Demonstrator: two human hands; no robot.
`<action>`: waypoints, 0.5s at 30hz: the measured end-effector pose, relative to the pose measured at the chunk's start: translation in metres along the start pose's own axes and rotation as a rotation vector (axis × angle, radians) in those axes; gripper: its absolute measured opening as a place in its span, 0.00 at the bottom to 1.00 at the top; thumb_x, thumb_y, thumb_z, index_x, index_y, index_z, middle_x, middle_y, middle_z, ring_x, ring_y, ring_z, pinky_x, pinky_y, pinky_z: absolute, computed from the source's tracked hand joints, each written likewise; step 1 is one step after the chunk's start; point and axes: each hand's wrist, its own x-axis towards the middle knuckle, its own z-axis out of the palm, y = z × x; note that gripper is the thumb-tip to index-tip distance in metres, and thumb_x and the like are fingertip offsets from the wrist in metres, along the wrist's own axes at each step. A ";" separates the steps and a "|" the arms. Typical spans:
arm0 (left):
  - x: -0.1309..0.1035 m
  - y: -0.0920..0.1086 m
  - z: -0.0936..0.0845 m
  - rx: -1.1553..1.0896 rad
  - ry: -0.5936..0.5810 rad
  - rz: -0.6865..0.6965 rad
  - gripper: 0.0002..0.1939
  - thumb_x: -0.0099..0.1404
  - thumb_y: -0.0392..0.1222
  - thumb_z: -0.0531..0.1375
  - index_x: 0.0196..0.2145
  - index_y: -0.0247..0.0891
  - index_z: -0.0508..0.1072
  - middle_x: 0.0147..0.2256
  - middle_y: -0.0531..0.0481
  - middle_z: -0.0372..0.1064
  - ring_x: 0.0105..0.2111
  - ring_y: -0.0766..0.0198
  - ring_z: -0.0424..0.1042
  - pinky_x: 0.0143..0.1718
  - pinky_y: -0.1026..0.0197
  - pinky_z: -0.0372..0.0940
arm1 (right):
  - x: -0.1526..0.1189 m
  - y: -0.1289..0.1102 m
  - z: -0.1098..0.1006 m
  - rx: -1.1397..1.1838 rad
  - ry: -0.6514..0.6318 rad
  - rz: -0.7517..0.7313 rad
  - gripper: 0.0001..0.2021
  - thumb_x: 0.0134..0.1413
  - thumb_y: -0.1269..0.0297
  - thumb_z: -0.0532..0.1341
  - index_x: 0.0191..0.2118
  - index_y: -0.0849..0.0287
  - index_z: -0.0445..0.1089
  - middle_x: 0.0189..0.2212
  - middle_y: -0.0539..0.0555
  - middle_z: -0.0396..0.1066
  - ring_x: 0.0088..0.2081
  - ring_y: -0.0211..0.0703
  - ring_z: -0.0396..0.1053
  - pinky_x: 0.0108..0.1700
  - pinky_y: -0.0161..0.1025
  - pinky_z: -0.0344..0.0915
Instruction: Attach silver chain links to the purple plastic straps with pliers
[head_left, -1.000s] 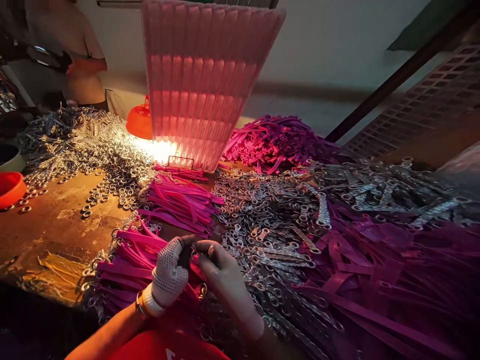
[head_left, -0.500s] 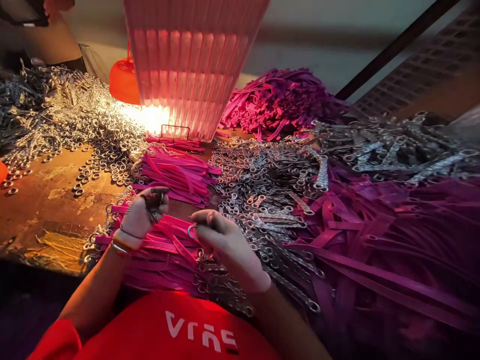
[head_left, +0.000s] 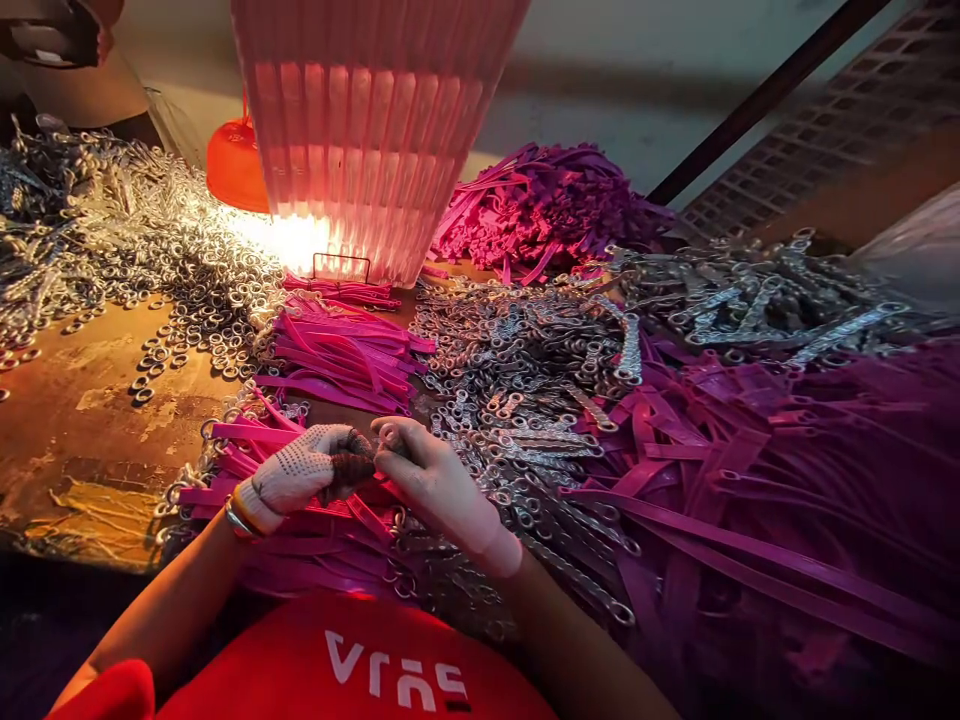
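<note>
Close work like this calls, I judge, for steady fingertips: I should brace both wrists low, let my left hand [head_left: 300, 470] act as the anchor and leave the fine turning to my right hand [head_left: 442, 490]. Light from the orange lamp [head_left: 236, 165] comes from beyond the bench, so tilting my fingers a little toward it would let me see better what I am doing. A gentle pull seems wiser than a hard one, since a slip could scatter the straps below.

My fingers are curled in on both hands, and the tips meet in front of me, thumbs close together. Whatever small piece may sit between them is masked by my own fingers and the dark tips of my left glove, so I cannot tell whether I am pinching something or merely pressing tip to tip.

The near bundle of magenta straps [head_left: 307, 545] lies directly under my hands, with metal rings [head_left: 169, 497] at its left ends, just beyond my left wrist. A second magenta bundle [head_left: 341, 355] lies farther off, past my fingertips. Beside my right hand spreads a heap of ring-ended braided pieces [head_left: 525, 440], and loose rings [head_left: 225, 325] lie well to the left of my grip.
</note>
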 end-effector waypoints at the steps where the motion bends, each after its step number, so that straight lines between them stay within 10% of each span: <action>1: 0.000 -0.002 0.003 -0.019 -0.012 0.003 0.16 0.61 0.51 0.65 0.32 0.35 0.68 0.22 0.55 0.63 0.18 0.74 0.58 0.17 0.70 0.51 | -0.001 0.002 0.003 -0.005 0.012 -0.004 0.13 0.54 0.62 0.59 0.46 0.57 0.70 0.38 0.49 0.73 0.40 0.40 0.69 0.45 0.37 0.65; 8: 0.010 -0.028 0.029 -0.114 0.148 0.095 0.17 0.62 0.52 0.64 0.37 0.36 0.66 0.22 0.56 0.65 0.18 0.72 0.61 0.18 0.70 0.55 | -0.005 0.007 0.020 -0.003 0.236 -0.024 0.13 0.59 0.58 0.58 0.47 0.56 0.72 0.43 0.53 0.76 0.44 0.44 0.71 0.49 0.40 0.67; 15: -0.005 -0.003 0.000 0.262 0.272 0.169 0.12 0.65 0.44 0.59 0.42 0.36 0.76 0.30 0.48 0.74 0.25 0.67 0.68 0.24 0.67 0.61 | -0.015 0.012 -0.020 -0.043 0.205 0.029 0.17 0.64 0.52 0.55 0.48 0.56 0.73 0.30 0.49 0.74 0.30 0.39 0.69 0.37 0.37 0.68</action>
